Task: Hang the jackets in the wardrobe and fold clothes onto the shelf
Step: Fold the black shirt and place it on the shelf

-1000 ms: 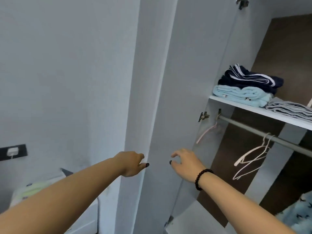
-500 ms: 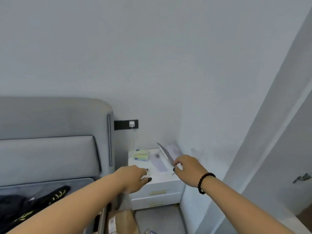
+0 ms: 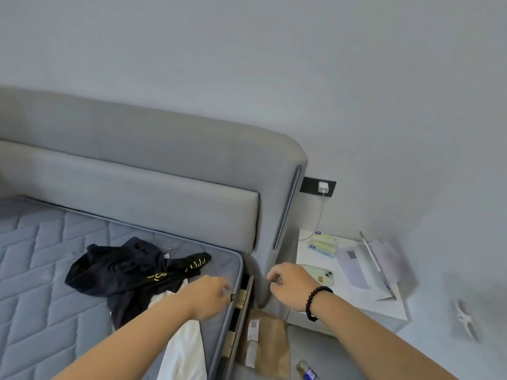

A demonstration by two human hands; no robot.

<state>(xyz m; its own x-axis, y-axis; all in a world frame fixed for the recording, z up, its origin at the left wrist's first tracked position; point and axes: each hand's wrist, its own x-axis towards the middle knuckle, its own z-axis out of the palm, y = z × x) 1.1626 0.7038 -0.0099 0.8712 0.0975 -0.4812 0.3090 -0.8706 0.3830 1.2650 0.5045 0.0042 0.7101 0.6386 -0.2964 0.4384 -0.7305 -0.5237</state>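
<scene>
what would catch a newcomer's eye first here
The crumpled black garment with yellow print stands out first, lying on the bare grey quilted mattress with a white garment beside it at the bed's edge. Both hands, left and right, hover empty over that edge, loosely curled. To the right, a white bedside table carries a pale green phone.

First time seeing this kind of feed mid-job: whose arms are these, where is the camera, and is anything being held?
There is no robot. A camera on the person's head looks forward and down, so the two bare arms are theirs. The left hand hovers over the grey quilted mattress; the right hand, with a black bead bracelet, hangs near the white bedside table. Both have loosely curled fingers and appear to hold nothing. A crumpled black garment with yellow print and a white garment lie on the mattress.
</scene>
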